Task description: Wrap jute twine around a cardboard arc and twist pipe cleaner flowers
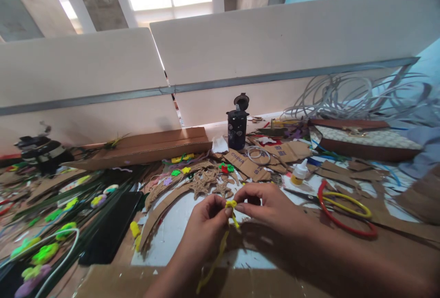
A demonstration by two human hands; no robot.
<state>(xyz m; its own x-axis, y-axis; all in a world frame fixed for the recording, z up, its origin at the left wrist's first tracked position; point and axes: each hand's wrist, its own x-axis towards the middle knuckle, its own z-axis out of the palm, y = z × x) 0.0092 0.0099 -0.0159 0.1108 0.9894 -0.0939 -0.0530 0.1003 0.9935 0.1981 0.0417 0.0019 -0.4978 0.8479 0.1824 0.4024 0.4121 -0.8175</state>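
Between my fingertips is a small knotted piece of yellow yarn [231, 204], its loose tail hanging down over the work surface. My left hand [208, 217] pinches it from the left, thumb and forefinger together. From the right, my right hand [263, 206] grips the same yarn, with its thumb close to the knot. Just beyond my hands lie twine-wrapped stars [203, 183] beside a curved cardboard strip [165, 208]. Small red and green flower shapes [227, 168] sit behind the stars. Yellow fuzzy pieces [135, 230] lie left of the strip.
Scissors with red and yellow handles [343, 206] rest to the right, near a glue bottle [299, 173]. A dark tumbler [237, 128] stands at the back. A black phone-like slab [112, 229] and bright flower pieces [46, 253] lie left. A handbag [364, 141] and coiled tubing [337, 98] are back right.
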